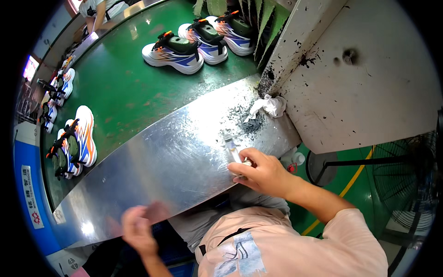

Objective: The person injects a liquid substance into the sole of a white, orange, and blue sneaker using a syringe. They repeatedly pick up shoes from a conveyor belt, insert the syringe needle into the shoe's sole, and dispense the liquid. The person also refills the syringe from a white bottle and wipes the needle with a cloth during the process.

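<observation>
Above the metal bench edge, my right hand (260,173) is closed around a slim, pale tool (234,151) with a flat, shiny end. Its exact kind is not clear, and its lower part is hidden by my fingers. My left hand (138,231) hangs at the near edge of the metal strip (152,161), in front of my body. Motion smears its fingers, and no held thing shows there. A crumpled white cloth (268,107) lies on dark smears beyond my right hand.
White sneakers with blue and orange trim (174,53) stand at the back of the green conveyor surface (124,87); several more (84,136) sit at the left. A stained white panel (360,78) rises at the right, near a black fan (408,180). Another person (99,11) is far left.
</observation>
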The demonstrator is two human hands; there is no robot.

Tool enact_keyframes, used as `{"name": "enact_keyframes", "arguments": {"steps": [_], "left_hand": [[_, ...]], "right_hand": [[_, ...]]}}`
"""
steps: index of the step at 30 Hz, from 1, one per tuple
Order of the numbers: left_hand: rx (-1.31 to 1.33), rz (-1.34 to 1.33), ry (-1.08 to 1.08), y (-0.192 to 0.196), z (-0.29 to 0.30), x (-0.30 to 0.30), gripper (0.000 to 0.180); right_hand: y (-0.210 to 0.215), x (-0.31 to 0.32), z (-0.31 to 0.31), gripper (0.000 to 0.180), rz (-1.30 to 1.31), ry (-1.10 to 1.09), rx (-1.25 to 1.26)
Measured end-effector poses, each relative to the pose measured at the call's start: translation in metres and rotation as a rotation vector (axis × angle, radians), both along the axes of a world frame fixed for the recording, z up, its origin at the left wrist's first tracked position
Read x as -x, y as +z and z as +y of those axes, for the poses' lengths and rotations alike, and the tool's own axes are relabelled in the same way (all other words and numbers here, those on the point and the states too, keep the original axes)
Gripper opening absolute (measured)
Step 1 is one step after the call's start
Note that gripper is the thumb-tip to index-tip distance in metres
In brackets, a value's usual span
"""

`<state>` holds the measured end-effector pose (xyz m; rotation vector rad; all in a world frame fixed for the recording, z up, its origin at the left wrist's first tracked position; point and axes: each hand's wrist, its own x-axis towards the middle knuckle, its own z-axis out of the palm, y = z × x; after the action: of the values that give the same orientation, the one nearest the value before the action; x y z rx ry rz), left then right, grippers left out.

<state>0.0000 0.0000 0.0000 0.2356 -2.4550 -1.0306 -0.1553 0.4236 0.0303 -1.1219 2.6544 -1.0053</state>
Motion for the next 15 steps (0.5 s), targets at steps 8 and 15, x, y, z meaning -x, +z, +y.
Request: {"name": "enact_keyframes", "arguments": {"steps": [8, 15], "left_hand": [[-0.424, 0.207, 0.233, -0.013, -0.169, 0.164, 0.05], [-0.564, 0.082, 0.476, 0.004, -0.137, 0.208, 0.056]], "right_hand": [[0.009, -0.016, 0.001, 0.045, -0.281, -0.042, 0.395], [-0.005, -0.006, 0.015, 0.043, -0.353, -0.341, 0.365]]}}
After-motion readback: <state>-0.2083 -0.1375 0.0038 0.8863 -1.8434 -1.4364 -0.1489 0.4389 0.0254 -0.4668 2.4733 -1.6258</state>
